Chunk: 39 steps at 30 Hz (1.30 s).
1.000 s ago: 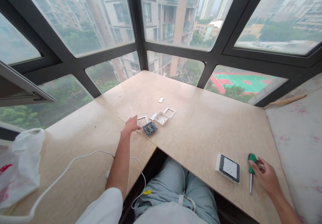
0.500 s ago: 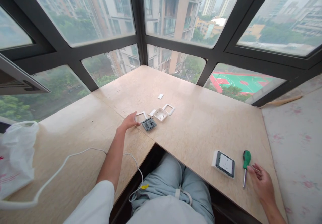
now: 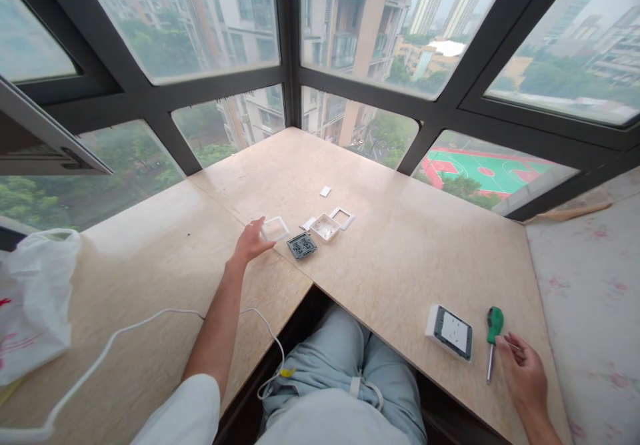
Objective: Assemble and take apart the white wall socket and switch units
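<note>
My left hand (image 3: 249,242) is stretched out over the wooden tabletop (image 3: 400,258) and pinches the left edge of a white square frame (image 3: 275,229). Just right of it lie a grey socket module (image 3: 301,245), a white back box (image 3: 325,227), a second white frame (image 3: 342,217) and a small white cover piece (image 3: 325,191). My right hand (image 3: 523,373) rests near the table's front right edge with its fingers loosely apart and holds nothing. Beside its fingertips lies a green-handled screwdriver (image 3: 493,339). A dark-framed socket with a white face (image 3: 450,332) sits left of the screwdriver.
A white plastic bag (image 3: 30,305) stands at the far left, and a white cable (image 3: 125,335) runs across the left board to my lap. Dark-framed windows (image 3: 290,91) wall in the far edges. A flower-patterned cushion (image 3: 595,311) borders the right.
My left hand has closed on the white frame and drawn it slightly left, away from the grey module. My right hand has come off the screwdriver's handle and now lies beside it.
</note>
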Motion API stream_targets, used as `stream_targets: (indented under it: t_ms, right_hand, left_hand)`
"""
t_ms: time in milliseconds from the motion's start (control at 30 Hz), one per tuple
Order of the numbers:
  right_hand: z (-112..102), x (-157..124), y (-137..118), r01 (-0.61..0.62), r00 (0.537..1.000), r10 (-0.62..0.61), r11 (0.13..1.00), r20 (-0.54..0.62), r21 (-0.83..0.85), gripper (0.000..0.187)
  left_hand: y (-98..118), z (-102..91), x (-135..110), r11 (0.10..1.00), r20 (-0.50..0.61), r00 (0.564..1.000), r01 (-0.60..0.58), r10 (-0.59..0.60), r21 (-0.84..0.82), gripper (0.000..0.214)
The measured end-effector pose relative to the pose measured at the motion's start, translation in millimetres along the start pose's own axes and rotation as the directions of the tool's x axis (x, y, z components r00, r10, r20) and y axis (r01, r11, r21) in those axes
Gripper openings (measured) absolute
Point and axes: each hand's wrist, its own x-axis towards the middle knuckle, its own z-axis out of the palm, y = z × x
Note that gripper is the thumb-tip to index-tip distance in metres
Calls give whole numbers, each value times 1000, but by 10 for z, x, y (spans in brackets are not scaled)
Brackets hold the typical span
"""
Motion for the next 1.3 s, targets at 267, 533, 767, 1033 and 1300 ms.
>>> stream_targets:
  t_ms: [267, 533, 767, 1033, 1300]
  right_hand:
    - [-7, -26, -62, -14, 1000, 15, 1000, -20, 20, 72]
    - [5, -30, -20, 38, 999, -36, 998, -41, 55, 69]
    - [56, -113, -72, 70, 988, -37, 974, -152, 217, 63]
    - [-72, -375, -232, 255, 965, -234, 946, -121, 201, 46]
    - [-72, -529, -344, 408, 851, -458, 884, 255, 227, 76]
  left_hand:
    - [349, -140, -88, 963, -112, 977, -200, 182, -179, 79]
    - [1229, 170, -229, 849, 41, 879, -445, 474, -286, 77]
    - [2376, 879, -657, 635, 195, 652, -551, 733, -541, 87]
    - [3358, 1511, -817, 537, 261, 494, -576, 830, -617, 82]
    - [3771, 1769, -831, 517, 336, 396, -602, 855, -608, 83]
